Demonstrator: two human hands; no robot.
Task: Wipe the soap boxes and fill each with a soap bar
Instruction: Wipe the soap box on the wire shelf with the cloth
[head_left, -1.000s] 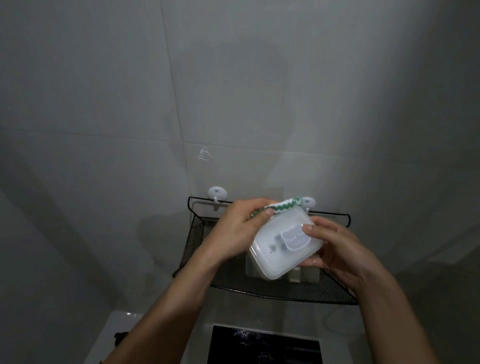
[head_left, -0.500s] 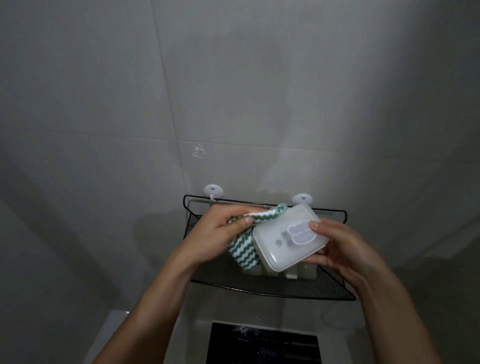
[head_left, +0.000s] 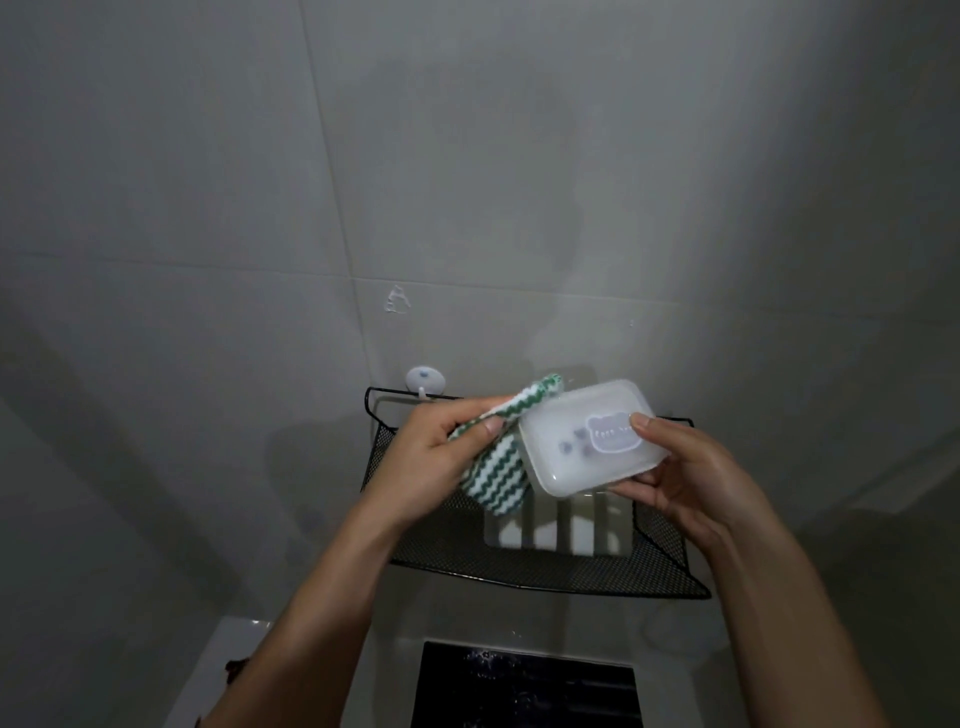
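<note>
Grey glossy tiles back a black mesh shelf (head_left: 524, 566) with a wire rim. Above it, the right hand (head_left: 691, 478) grips a translucent, round-cornered plastic box (head_left: 592, 436) by its right end. The left hand (head_left: 441, 457) pinches a green-and-white zigzag cloth (head_left: 493, 467) against the box's left edge.

Two hands are showing: one left hand (head_left: 435, 457) and one right hand (head_left: 691, 478). One translucent soap box (head_left: 582, 441) is sitting between them, bearing one bear-shaped label (head_left: 613, 432). One green-and-white striped cloth (head_left: 493, 467) is showing. One black mesh shelf (head_left: 519, 566) is hanging on the wall, holding what is possibly one more white box (head_left: 561, 530). One white wall hook (head_left: 425, 378) is showing.
</note>
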